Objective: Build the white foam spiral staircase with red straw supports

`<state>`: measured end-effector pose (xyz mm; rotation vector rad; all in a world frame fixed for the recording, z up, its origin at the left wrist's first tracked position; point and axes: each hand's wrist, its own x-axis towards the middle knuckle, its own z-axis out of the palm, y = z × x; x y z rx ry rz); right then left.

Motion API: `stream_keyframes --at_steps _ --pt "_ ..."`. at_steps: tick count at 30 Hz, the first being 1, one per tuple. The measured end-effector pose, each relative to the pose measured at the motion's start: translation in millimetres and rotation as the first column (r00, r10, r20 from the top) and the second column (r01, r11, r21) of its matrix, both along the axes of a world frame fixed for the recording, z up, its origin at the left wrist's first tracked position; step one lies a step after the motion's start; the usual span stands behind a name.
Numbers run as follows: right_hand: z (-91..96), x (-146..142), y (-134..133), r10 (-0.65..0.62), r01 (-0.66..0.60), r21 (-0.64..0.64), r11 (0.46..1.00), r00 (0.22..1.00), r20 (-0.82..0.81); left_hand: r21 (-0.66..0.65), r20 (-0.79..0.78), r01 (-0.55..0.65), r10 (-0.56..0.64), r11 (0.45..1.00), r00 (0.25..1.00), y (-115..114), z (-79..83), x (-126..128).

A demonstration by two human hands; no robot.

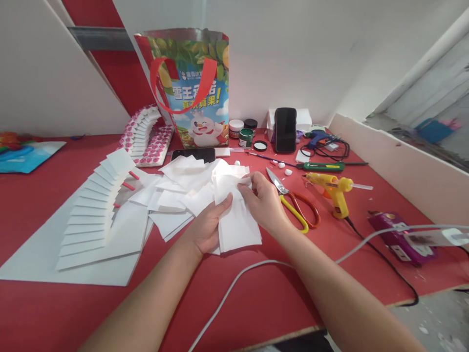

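Observation:
A thin white sheet (240, 222), which looks like tissue or soft paper, is between my two hands near the table's middle. My left hand (212, 222) grips its left side, thumb lying on top. At its upper right edge my right hand (264, 198) pinches it between thumb and fingers. Behind and left of it spreads a loose pile of white sheets (172, 200), some folded. Scissors (293, 200) with one yellow and one red handle lie just right of my right hand, blades apart. Further left, a curved row of overlapping white card pieces (88, 210) stands on white boards (32, 264).
A yellow glue gun (335, 188) and a purple power strip (401, 237) are at the right. A white cable (242, 278) crosses the front. Behind stand a printed bag (200, 98), paint jars (245, 137) and an upright phone (285, 129). Another phone (194, 155) lies behind the pile.

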<state>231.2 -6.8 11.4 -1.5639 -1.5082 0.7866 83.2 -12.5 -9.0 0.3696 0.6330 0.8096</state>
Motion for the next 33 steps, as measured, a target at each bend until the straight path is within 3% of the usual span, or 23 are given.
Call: stream_keyframes --at_steps 3,5,8,10,12,16,20,22,24,26,27,28,30,33 --pt "4.9 9.8 2.5 -0.006 0.006 0.041 0.999 1.000 -0.004 -0.074 0.033 0.007 -0.004 0.997 0.999 2.1 7.5 -5.6" --pt "7.6 22.8 6.7 -0.092 0.091 0.118 0.989 0.996 -0.005 -0.047 0.110 -0.025 0.030 0.999 0.993 3.4 14.5 -13.0" --pt "8.0 42.1 13.3 -0.203 0.190 0.207 0.960 0.978 0.041 0.069 0.197 -0.228 0.211 0.971 0.958 5.5 23.8 -25.2" --pt "5.9 48.1 15.2 -0.119 0.096 0.214 0.972 0.988 0.097 0.105 0.209 -0.330 0.303 0.938 0.930 7.3 26.6 -30.8" --pt "3.6 46.4 13.9 0.050 -0.092 0.214 0.973 0.980 0.193 0.116 0.214 -0.364 0.335 0.924 0.918 9.2 26.6 -33.3" --pt "1.5 30.0 6.5 0.309 -0.399 0.119 0.909 0.838 0.449 0.120 0.222 -0.347 0.315 0.930 0.923 11.8 23.8 -32.6" --pt "-1.5 19.0 8.3 0.374 -0.429 -0.057 0.902 0.704 0.604 0.098 0.227 -0.348 0.319 0.932 0.920 12.4 22.5 -32.0" --pt "-3.9 21.1 13.7 0.313 -0.356 -0.047 0.933 0.741 0.594 0.079 0.223 -0.333 0.309 0.940 0.925 12.8 21.4 -32.5" --pt "-4.9 27.4 19.3 0.148 -0.182 0.029 0.983 0.871 0.469 0.060 0.219 -0.292 0.273 0.954 0.937 13.3 19.8 -32.5" --pt "-2.8 34.6 22.5 -0.076 0.062 0.083 0.995 0.981 0.177 0.045 0.213 -0.252 0.237 0.967 0.948 13.3 18.3 -30.9" --pt "-0.3 37.3 22.9 -0.161 0.161 0.075 0.984 0.987 -0.014 0.035 0.206 -0.237 0.225 0.971 0.952 13.0 17.8 -29.3" --pt "3.0 38.8 22.5 -0.204 0.220 0.049 0.974 0.955 -0.215 0.016 0.192 -0.228 0.220 0.974 0.956 12.3 17.6 -27.2" --pt "10.8 37.6 19.5 -0.180 0.210 -0.010 0.978 0.811 -0.557 -0.039 0.152 -0.206 0.209 0.978 0.966 10.5 17.7 -21.6" --pt "19.3 26.1 12.0 -0.063 0.056 -0.036 0.998 0.607 -0.792 -0.145 0.106 -0.159 0.175 0.977 0.979 8.0 17.5 -12.7"
